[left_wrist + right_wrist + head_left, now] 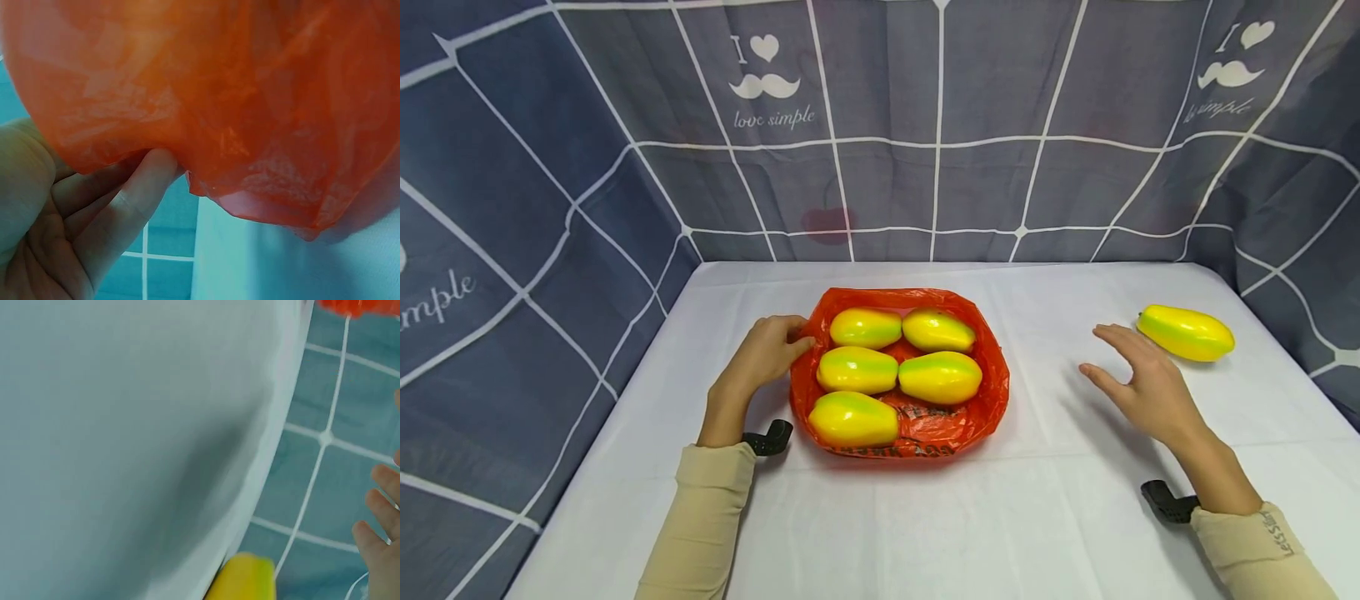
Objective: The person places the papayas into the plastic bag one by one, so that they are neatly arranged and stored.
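Note:
Several yellow-green papayas (pixel 857 371) lie in rows inside a red plastic bag (pixel 936 429), whose mouth is spread wide. At the bag's left rim, my left hand (pixel 767 350) pinches the plastic between thumb and fingers. The left wrist view shows the left hand (pixel 94 212) with its fingertips partly hidden by the red film. Over the right side of the table, my right hand (pixel 1150 387) holds nothing, thumb and fingers apart. Just beyond it a single papaya (pixel 1186 332) rests on the cloth; that papaya (pixel 244 578) shows only in part in the right wrist view.
A white cloth (pixel 970 533) covers the table. Behind and to the left hangs a dark grey curtain (pixel 880 183) with white grid lines, meeting the table's far edge. Black wrist cameras sit below the left wrist (pixel 767 437) and the right wrist (pixel 1168 502).

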Demonstrator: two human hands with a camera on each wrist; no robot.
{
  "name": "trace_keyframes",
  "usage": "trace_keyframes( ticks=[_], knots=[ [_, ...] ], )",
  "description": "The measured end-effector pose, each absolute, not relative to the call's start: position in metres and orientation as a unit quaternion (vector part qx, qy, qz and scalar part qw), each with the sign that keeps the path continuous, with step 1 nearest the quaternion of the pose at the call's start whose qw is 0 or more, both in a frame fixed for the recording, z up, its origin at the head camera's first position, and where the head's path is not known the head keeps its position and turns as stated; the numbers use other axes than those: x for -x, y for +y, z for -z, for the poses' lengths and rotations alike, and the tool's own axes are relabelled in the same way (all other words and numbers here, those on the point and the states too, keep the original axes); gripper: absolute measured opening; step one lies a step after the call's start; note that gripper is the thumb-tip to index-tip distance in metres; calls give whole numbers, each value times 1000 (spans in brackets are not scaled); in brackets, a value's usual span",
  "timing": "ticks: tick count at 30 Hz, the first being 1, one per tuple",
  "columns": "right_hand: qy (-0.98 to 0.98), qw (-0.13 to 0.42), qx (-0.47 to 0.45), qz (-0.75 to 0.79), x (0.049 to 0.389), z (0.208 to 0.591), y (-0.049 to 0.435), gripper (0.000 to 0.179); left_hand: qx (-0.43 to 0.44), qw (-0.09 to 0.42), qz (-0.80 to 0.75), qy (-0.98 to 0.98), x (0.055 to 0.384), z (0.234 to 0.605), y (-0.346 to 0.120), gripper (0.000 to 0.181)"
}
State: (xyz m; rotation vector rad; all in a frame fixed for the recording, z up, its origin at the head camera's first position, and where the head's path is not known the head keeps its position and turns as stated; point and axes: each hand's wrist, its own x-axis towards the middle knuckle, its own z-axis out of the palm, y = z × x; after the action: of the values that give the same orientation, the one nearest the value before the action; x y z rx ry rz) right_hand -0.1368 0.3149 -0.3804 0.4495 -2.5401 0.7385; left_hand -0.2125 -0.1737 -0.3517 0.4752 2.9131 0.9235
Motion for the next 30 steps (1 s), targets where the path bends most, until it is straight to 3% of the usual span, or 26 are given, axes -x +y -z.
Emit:
trace_keyframes(
  ticks=[11,22,30],
  knots=[
    [-953,173,-152,-198,159,378,369,61,-152,25,-289,945,212,349,-176,23],
    [-978,81,-43,-185,187,366,416,65,-154,24,-288,945,212,350,-177,24],
    [-972,12,38,-232,196,362,443,80,-152,25,-292,944,213,351,-174,24]
  ],
)
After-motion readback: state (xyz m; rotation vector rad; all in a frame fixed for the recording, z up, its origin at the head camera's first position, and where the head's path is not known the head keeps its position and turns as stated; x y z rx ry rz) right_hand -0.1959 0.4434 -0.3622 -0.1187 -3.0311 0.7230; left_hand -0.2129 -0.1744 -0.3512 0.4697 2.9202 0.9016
